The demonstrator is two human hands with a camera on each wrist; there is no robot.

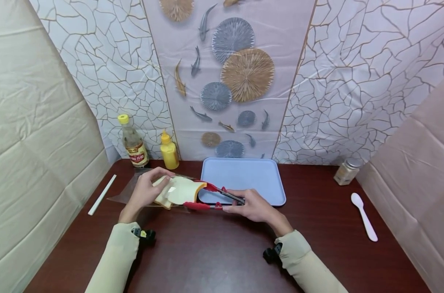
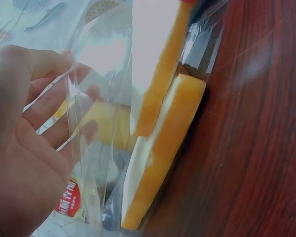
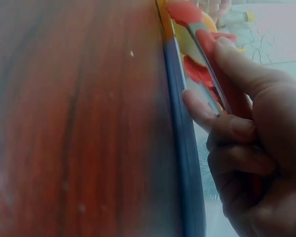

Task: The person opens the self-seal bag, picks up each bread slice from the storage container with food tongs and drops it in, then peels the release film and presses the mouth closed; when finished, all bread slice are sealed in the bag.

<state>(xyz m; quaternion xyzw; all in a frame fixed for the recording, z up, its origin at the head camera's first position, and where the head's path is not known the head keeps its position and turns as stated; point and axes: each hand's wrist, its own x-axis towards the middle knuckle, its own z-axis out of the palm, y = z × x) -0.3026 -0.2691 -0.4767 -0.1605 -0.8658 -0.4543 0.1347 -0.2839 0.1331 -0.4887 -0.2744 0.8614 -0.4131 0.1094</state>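
My left hand (image 1: 145, 189) pinches the film of a clear plastic bag (image 1: 125, 194) between thumb and fingers. Two slices of white bread with orange-brown crust are at the bag; the upper slice (image 1: 183, 191) overlaps the lower slice (image 2: 167, 148), which rests near the tabletop. My right hand (image 1: 253, 205) grips a pair of tongs (image 1: 196, 206) with red tips and metal arms. The tips lie along two sides of the upper slice's right end; whether they press on it is hard to tell. In the right wrist view, fingers curl round the tongs' red handle (image 3: 234, 101).
A light blue tray (image 1: 244, 179) lies behind the tongs. At the back left stand a sauce bottle (image 1: 134, 142) and a yellow squeeze bottle (image 1: 169, 154). White chopsticks (image 1: 102, 195) lie left; a spice jar (image 1: 347, 172) and white spoon (image 1: 364, 217) are at the right.
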